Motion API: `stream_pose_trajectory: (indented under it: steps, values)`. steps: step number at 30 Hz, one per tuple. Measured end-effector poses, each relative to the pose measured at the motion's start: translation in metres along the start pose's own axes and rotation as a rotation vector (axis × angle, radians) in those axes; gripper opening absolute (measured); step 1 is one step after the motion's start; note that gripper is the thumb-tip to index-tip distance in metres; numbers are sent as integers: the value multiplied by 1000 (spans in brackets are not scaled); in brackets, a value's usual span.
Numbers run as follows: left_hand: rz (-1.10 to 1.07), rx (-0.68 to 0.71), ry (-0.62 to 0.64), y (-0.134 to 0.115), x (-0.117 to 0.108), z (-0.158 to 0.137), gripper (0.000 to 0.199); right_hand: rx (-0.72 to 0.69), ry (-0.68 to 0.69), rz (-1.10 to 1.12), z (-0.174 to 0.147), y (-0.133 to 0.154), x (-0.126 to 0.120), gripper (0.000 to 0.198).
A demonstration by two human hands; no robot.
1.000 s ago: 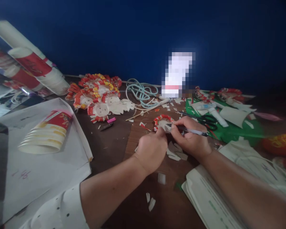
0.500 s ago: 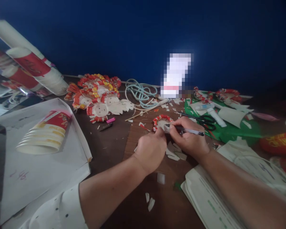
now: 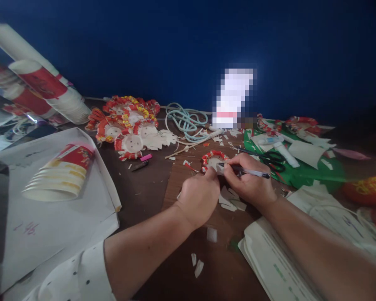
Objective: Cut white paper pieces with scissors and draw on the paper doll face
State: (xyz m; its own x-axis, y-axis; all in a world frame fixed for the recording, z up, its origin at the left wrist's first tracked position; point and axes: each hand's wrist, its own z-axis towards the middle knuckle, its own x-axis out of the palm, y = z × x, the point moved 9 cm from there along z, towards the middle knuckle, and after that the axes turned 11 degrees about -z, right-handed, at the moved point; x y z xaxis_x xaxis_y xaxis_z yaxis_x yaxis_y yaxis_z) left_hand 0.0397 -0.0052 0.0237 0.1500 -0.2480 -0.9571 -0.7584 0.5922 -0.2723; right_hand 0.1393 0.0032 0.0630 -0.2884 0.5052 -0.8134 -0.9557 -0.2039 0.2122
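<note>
A pen (image 3: 252, 172) with a clear barrel and dark end is gripped in my right hand (image 3: 249, 177), its tip on a small round paper-cup craft (image 3: 215, 160). That craft has a pale disc in the middle and a curled red-and-white rim. My left hand (image 3: 201, 196) is closed at its near edge, fingers bent onto it, steadying it on the brown table (image 3: 150, 225). The fingertips of this hand are partly hidden. White paper scraps (image 3: 230, 200) lie just under my right hand. Black-handled scissors (image 3: 274, 161) rest beyond it.
On the left, stacked paper cups (image 3: 62, 171) lie on a white box lid (image 3: 28, 246). Several finished-looking cup crafts (image 3: 130, 143) are heaped behind. A coiled pale-blue cable (image 3: 186, 121) and a pixelated bright screen (image 3: 235, 96) stand at the back. Paper bags (image 3: 272, 255) lie at right.
Almost nothing differs. Both hands and the pen keep their places on the craft; the whole view has shifted very slightly.
</note>
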Motion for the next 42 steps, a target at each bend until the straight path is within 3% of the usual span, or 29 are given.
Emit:
stream_pose_trajectory:
  steps: [42]
  values:
    - [-10, 4, -42, 1, 0, 0, 30, -50, -10, -16, 0, 3, 1, 11]
